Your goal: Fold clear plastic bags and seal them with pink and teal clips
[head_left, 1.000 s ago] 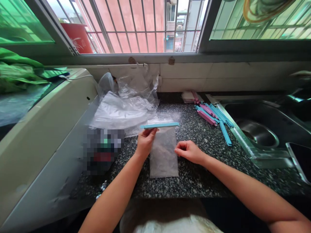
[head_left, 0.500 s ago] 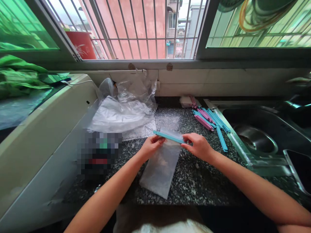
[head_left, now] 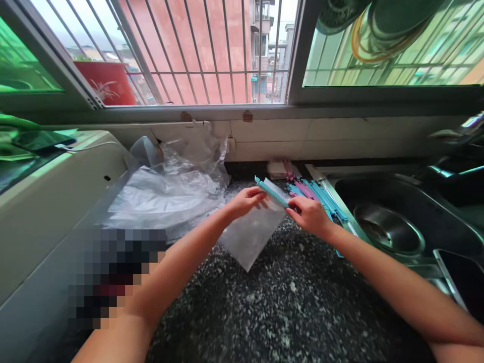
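Observation:
A light-blue bag sealing clip (head_left: 273,193) lies across the top of a translucent plastic bag (head_left: 252,233). My left hand (head_left: 246,200) is closed at the clip's upper left part, with the bag's edge partly behind the fingers. At the lower right end of the clip, my right hand (head_left: 308,214) pinches it between thumb and fingers. The clip slants down to the right, and the bag hangs below it towards me, one corner pointing down. Just beyond my right hand lies a pile of blue and pink sealing clips (head_left: 328,197), partly hidden by that hand.
Crumpled clear plastic bags (head_left: 162,194) are heaped at the back left of the speckled dark countertop (head_left: 242,312). A steel sink (head_left: 389,229) is set in on the right. A white appliance (head_left: 56,201) stands along the left. Behind is a barred window (head_left: 196,50).
Both hands have moved the clip and bag away from me towards the clip pile. The clip now slants more steeply, and the bag has turned. The camera view has shifted too.

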A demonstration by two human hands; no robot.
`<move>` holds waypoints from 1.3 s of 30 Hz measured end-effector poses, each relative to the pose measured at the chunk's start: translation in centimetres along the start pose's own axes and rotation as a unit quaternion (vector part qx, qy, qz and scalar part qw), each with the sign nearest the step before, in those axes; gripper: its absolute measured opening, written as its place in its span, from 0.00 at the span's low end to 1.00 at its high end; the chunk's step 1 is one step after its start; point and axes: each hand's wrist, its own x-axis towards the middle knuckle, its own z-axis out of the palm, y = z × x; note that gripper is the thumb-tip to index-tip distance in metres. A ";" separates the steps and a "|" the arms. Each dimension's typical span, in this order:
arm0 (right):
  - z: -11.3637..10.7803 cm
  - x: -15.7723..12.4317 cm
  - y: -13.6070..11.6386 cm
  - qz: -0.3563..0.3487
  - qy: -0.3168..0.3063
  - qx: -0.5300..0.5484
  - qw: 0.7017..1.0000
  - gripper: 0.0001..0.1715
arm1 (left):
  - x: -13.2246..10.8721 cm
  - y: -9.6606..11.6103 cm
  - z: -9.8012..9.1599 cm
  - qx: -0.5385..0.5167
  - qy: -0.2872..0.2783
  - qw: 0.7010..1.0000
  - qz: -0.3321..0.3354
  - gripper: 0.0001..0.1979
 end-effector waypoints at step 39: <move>2.8 10.9 5.1 0.188 -0.014 -0.192 0.963 0.16 | 5.3 -6.6 1.0 0.654 0.157 0.740 0.020 0.15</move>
